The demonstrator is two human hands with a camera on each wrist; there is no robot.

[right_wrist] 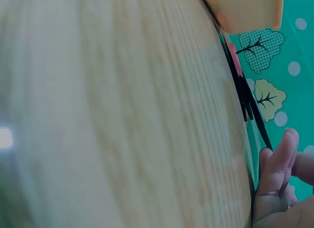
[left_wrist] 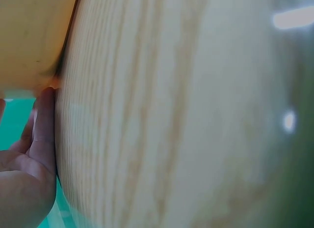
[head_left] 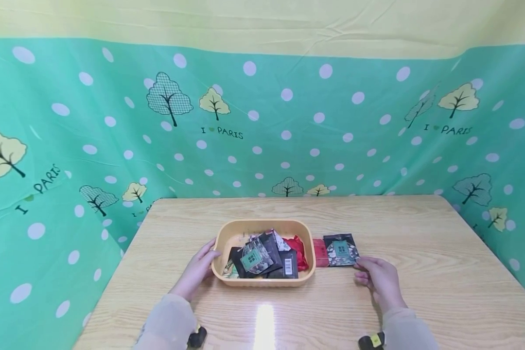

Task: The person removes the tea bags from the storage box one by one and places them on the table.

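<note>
Inside tan basket, sachets, perhaps red foil

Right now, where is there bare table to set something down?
Bare table lies behind the basket, left of the left hand, right of the right hand, and between the sleeves. Crowded: inside the basket, heaped with packets, and just right, where a red packet and black packet lie.

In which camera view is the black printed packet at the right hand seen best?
The head view: there the black printed packet has its decorated front facing up. The right wrist view shows only a thin, dark edge; the left wrist view, nothing.
</note>
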